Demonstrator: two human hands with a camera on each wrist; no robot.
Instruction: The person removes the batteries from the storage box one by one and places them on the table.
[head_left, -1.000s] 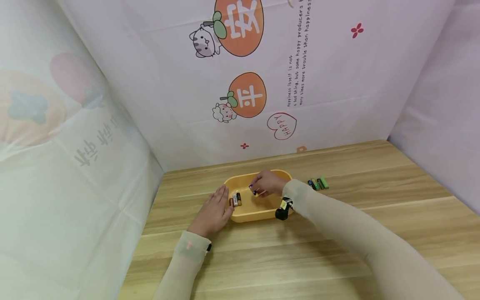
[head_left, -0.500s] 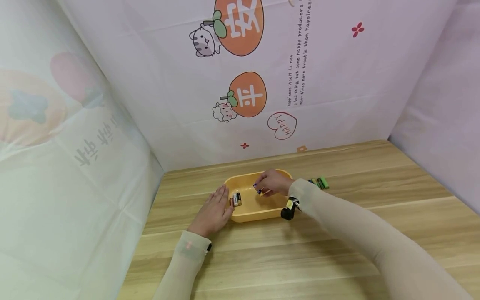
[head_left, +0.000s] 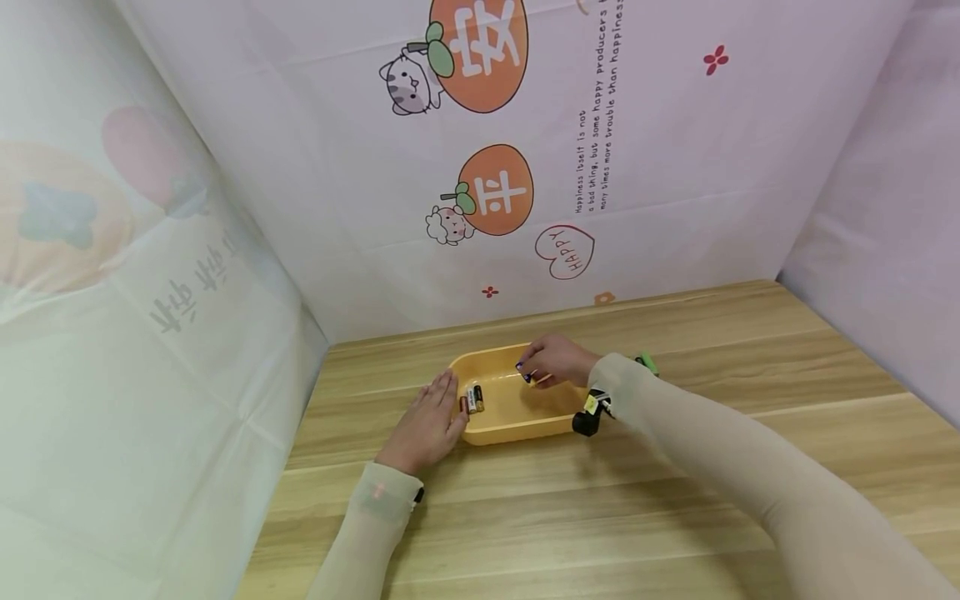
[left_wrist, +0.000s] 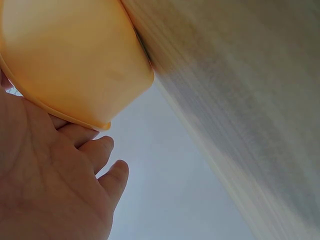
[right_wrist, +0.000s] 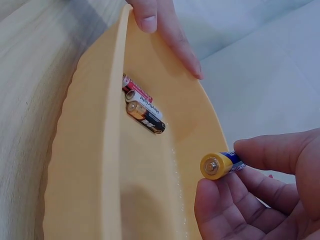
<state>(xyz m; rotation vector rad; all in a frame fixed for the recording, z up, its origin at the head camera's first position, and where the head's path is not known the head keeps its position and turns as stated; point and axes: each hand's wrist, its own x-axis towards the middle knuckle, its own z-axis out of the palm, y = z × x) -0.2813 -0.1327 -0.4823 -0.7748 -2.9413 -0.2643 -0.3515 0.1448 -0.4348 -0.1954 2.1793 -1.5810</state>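
My right hand (head_left: 557, 360) is over the right part of a yellow plastic tray (head_left: 517, 432). Between thumb and fingers it pinches a yellow and blue battery (right_wrist: 218, 165), its yellow end with the metal nub facing the wrist camera. Side by side at the tray's left end lie a red battery (right_wrist: 137, 86), a white battery (right_wrist: 143, 101) and a black and gold battery (right_wrist: 146, 118). My left hand (head_left: 422, 425) rests on the tray's left rim with its fingers extended; in the left wrist view the palm lies beside the tray's outer wall.
A green battery (head_left: 648, 362) lies on the wooden table (head_left: 525, 517) right of the tray, partly behind the right sleeve (head_left: 675, 417), which hides most of what lies beside it. Printed white cloth (head_left: 337, 208) hangs behind the table and along both sides.
My right hand has moved rightward over the tray with the yellow and blue battery, and its sleeve now covers most of the batteries on the table. The left hand stays in place.
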